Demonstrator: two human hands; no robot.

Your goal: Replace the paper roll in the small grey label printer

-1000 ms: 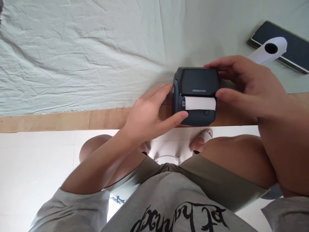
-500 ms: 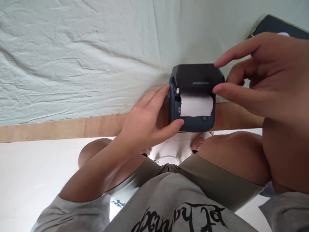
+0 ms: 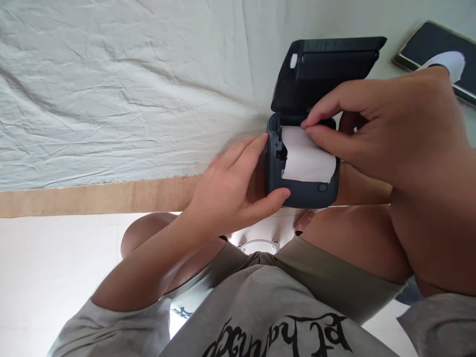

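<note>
A small dark label printer (image 3: 297,193) stands at the near edge of a wooden table, its lid (image 3: 327,69) swung up and back. A roll of white paper (image 3: 307,161) lies in the open bay. My left hand (image 3: 230,186) grips the printer's left side, thumb on its front. Thumb and forefinger of my right hand (image 3: 386,124) pinch the upper edge of the paper roll.
A pale green wrinkled cloth (image 3: 130,89) covers most of the table, with a bare wooden strip (image 3: 92,197) at the near edge. A dark phone (image 3: 435,47) with a white strip of paper (image 3: 448,62) on it lies at the far right. My knees are below the table edge.
The printer's lid was closed, then cracked open, and now stands fully raised. My right hand came off the lid and dropped onto the paper roll. The left hand stayed put.
</note>
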